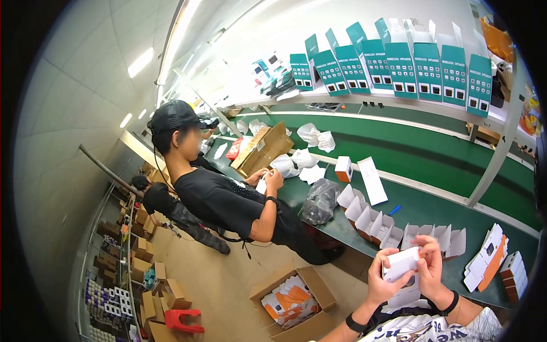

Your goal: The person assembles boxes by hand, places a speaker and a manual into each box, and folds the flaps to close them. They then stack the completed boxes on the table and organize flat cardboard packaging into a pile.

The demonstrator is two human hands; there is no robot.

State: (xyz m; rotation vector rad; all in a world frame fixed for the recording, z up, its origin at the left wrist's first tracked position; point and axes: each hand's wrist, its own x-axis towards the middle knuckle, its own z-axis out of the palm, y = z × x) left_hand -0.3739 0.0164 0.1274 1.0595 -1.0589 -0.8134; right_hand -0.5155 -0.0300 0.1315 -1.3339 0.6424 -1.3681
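Note:
Both of my hands hold a small white carton (pixel 401 264) above the near edge of the green workbench. My left hand (pixel 378 285) wraps its near left side, thumb along the lower edge. The fingers of my right hand (pixel 431 263) close on its right end, where a bit of orange shows. Just beyond stands a curved row of small cartons (pixel 367 219) with white flaps raised. To the right lie flat, unfolded white-and-orange cartons (pixel 485 259), beside a stack of folded boxes (pixel 514 276).
A blue pen (pixel 394 210), a white strip (pixel 372 180), an upright box (pixel 343 169) and a grey plastic bag (pixel 321 202) lie on the bench. Teal boxes (pixel 400 68) line the shelf. A co-worker (pixel 219 196) stands left. On the floor is a cardboard box (pixel 319 285) of cartons.

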